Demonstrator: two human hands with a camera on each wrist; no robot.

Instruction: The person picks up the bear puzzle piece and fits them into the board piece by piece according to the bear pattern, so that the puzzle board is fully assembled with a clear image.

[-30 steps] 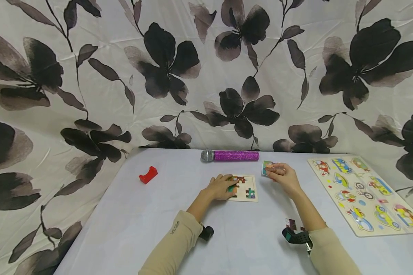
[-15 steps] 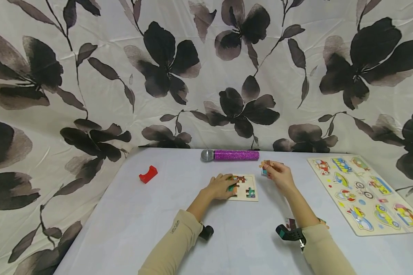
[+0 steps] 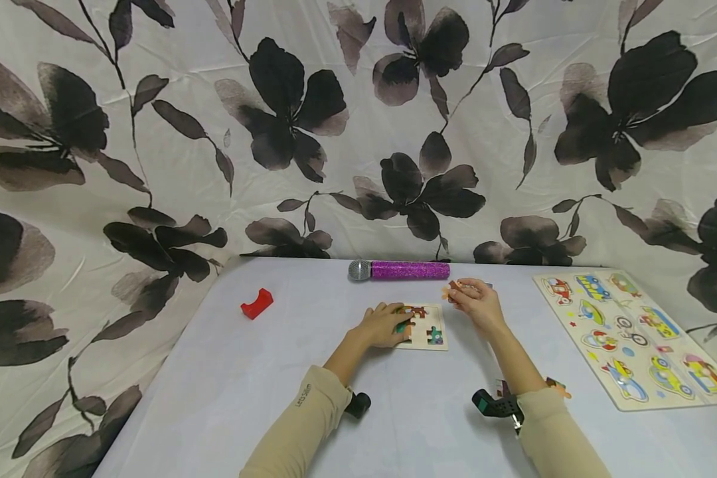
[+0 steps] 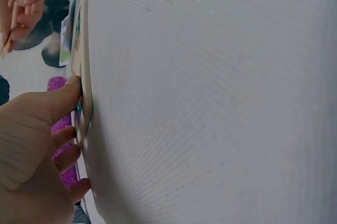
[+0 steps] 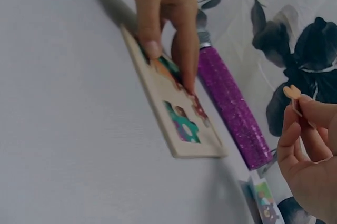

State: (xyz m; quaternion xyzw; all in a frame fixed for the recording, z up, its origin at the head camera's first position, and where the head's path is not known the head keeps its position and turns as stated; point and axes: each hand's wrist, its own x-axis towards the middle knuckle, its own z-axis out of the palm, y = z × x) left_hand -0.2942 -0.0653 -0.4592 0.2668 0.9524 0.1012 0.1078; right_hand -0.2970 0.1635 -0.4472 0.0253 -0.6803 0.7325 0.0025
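My left hand [image 3: 385, 325] rests on the left part of a small wooden jigsaw board [image 3: 421, 344]. In the right wrist view its thumb and a finger press on the board's pieces. A green and purple piece [image 5: 181, 124] sits in the near right corner, and a brown piece [image 5: 200, 109] at the far side. My right hand [image 3: 480, 307] pinches an orange and brown jigsaw piece [image 3: 452, 291] between thumb and fingers, above the table and just right of the board. In the right wrist view the piece [image 5: 293, 93] is seen nearly edge-on.
Behind the board lies a purple glitter microphone [image 3: 400, 270]. A small picture-covered item [image 5: 266, 200] stands near the right hand. Loose pieces [image 3: 557, 385] lie by the right wrist. A large vehicle puzzle board [image 3: 639, 338] is at right, a red block [image 3: 257, 304] at left.
My right hand has moved slightly left toward the board, turning the pinched jigsaw piece as it goes. The left hand stays in place on the board.
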